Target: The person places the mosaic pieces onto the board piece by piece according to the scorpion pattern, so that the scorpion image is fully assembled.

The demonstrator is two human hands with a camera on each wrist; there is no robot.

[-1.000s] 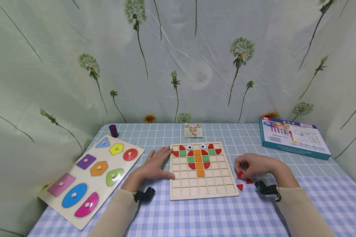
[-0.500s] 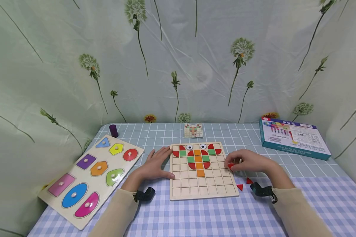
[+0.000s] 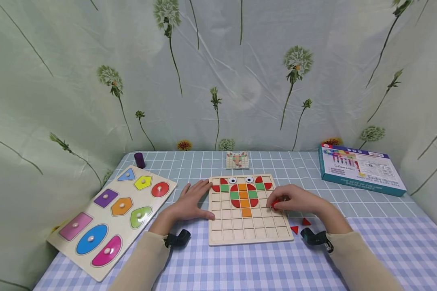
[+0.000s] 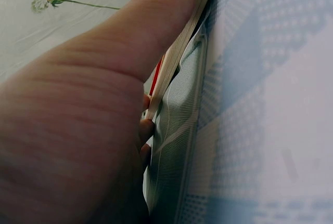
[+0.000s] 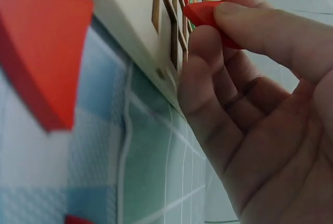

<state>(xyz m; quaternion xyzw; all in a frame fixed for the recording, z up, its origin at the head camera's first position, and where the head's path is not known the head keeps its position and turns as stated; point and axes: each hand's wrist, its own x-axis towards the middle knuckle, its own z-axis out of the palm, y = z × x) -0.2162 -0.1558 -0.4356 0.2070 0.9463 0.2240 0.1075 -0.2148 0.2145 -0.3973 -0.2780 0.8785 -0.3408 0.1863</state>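
My right hand [image 3: 295,199] pinches a small red tile [image 5: 202,13] between thumb and fingertips, over the right part of the wooden grid board [image 3: 223,224]; its exact shape is partly hidden by the fingers. Red, green and orange tiles and two eye tiles form a pattern in the board's upper cells. The left hand [image 3: 189,204] lies along the board's left edge, fingers spread and touching it, thumb at the rim. Beside the board's lower right corner lie two loose red tiles, one pointed red tile [image 3: 294,230] nearer and another red tile [image 3: 306,222] behind it.
A knobbed shape puzzle [image 3: 132,192] lies at the left, with a dark purple cylinder [image 3: 139,160] behind it. Behind the board lies a small pattern card [image 3: 237,160]. A boxed set [image 3: 362,167] sits at the back right. A hanging flowered cloth [image 3: 255,81] encloses the table.
My right hand has picked up a red tile from the table right of the board and moved it left over the board. The left hand has stayed at the board's edge.
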